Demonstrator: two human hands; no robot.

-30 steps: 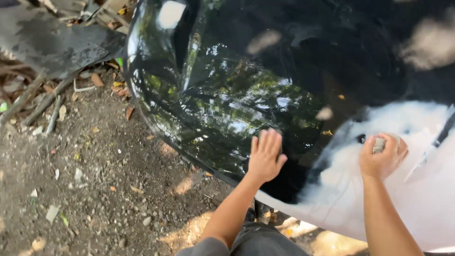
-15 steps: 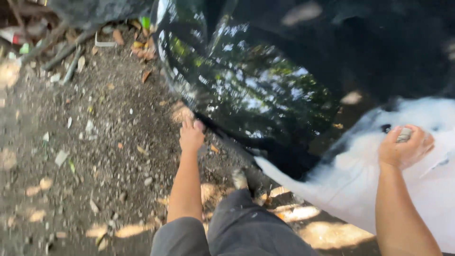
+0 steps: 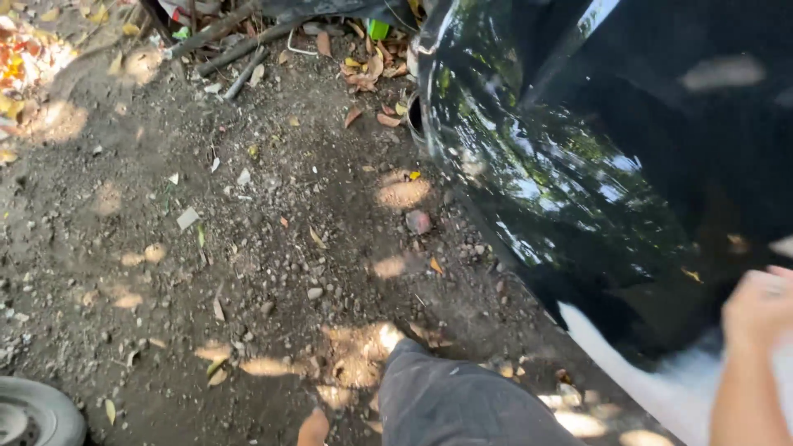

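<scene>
A glossy black car body panel [image 3: 595, 165] fills the right side of the head view, with a pale sanded patch [image 3: 677, 388] at its lower edge. My right hand [image 3: 760, 310] is at the right edge, blurred, fingers curled against the panel beside that patch; earlier it held a small grey object, which I cannot make out now. My left hand is out of view. My knee in dark trousers [image 3: 462, 400] is at the bottom centre.
Bare dirt ground [image 3: 248, 248] with pebbles and dry leaves lies to the left. A wheel [image 3: 33, 417] shows at the bottom left corner. Sticks and debris [image 3: 239, 41] lie along the top.
The view has swung left toward the ground. My left hand came off the panel, dropped down and left the view. My right hand stayed by the pale patch.
</scene>
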